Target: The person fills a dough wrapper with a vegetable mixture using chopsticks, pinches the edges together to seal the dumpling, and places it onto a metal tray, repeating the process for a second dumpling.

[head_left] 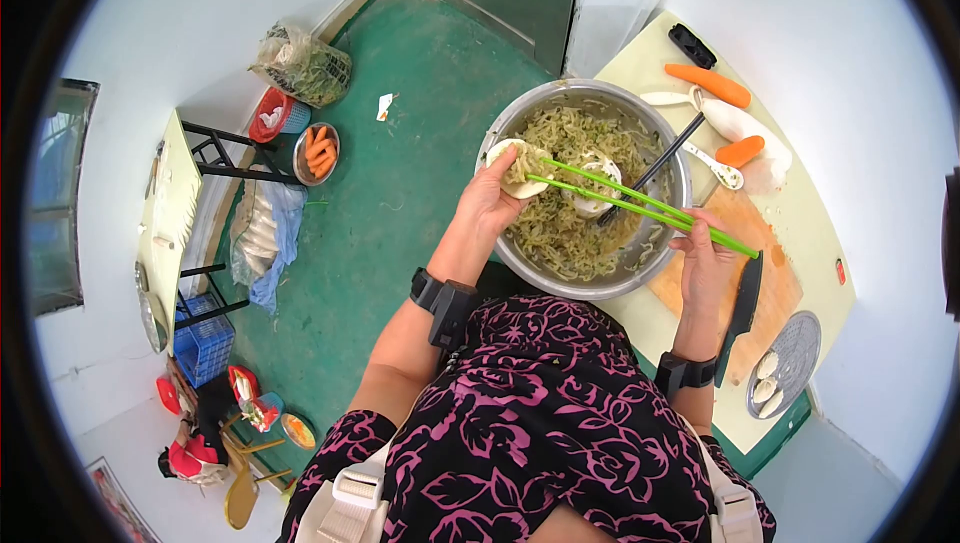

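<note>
My left hand (pixel 490 198) holds a round dumpling wrapper (pixel 531 190) by its edge, with a heap of shredded filling (pixel 522 165) on it. In my right hand (pixel 705 248) is a pair of green chopsticks (pixel 640 203), their tips at the filling on the wrapper. Both hands are over a large metal bowl (pixel 512 265) of shredded green filling (pixel 560 238). Inside the bowl sits a small white dish (pixel 590 205), its contents partly covered by the chopsticks. A dark-handled utensil (pixel 660 163) leans against the bowl's right side.
Right of the bowl are a cutting board (pixel 775 261), a knife (pixel 742 308), carrots (pixel 708 84), a white radish (pixel 745 128), a slotted spoon (pixel 722 168) and a metal tray (pixel 808 343) with several dumplings (pixel 766 390). Carrots in a bowl (pixel 317 154) stand on the floor. Another person (pixel 193 453) sits far left.
</note>
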A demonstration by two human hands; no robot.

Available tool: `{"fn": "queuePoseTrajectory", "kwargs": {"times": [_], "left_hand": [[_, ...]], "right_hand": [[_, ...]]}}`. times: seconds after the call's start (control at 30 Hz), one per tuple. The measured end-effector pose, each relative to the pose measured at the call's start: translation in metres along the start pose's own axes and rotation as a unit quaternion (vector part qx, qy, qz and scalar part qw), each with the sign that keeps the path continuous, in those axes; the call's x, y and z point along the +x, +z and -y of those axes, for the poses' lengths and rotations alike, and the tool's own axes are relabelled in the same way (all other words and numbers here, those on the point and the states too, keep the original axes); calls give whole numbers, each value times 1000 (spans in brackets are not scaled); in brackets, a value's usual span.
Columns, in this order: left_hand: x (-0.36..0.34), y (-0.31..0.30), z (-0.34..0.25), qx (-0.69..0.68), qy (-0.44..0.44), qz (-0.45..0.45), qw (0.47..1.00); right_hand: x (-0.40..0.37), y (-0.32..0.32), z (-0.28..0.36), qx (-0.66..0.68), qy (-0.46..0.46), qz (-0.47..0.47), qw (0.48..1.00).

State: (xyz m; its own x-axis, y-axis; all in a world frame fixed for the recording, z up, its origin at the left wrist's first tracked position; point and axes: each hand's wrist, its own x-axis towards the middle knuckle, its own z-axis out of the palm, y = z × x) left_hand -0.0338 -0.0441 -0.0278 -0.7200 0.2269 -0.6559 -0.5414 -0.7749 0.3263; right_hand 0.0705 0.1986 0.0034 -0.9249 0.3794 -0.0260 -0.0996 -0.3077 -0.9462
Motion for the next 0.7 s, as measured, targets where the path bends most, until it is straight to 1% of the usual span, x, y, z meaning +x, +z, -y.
{"fn": "queuePoseTrajectory", "kwargs": {"times": [0.13, 0.33, 0.43, 0.53, 0.63, 0.7], "left_hand": [[3, -2, 2, 4, -3, -3, 1000], [4, -2, 5, 31, 0, -31, 999], [3, -3, 6, 27, 0, -39, 999], [1, -2, 5, 19, 3, -21, 1000], [4, -6, 3, -4, -12, 17, 1000], [4, -7, 2, 1, -16, 34, 999]], "right_hand": [[-2, 4, -5, 14, 12, -13, 1000], [-1, 5, -21, 6, 34, -30, 999], [0, 5, -23, 6, 25, -16, 1000], [-1, 8, -18, 10, 8, -7, 1000], [0, 4, -7, 54, 4, -23, 998], [1, 4, -2, 57, -10, -7, 998]]}}
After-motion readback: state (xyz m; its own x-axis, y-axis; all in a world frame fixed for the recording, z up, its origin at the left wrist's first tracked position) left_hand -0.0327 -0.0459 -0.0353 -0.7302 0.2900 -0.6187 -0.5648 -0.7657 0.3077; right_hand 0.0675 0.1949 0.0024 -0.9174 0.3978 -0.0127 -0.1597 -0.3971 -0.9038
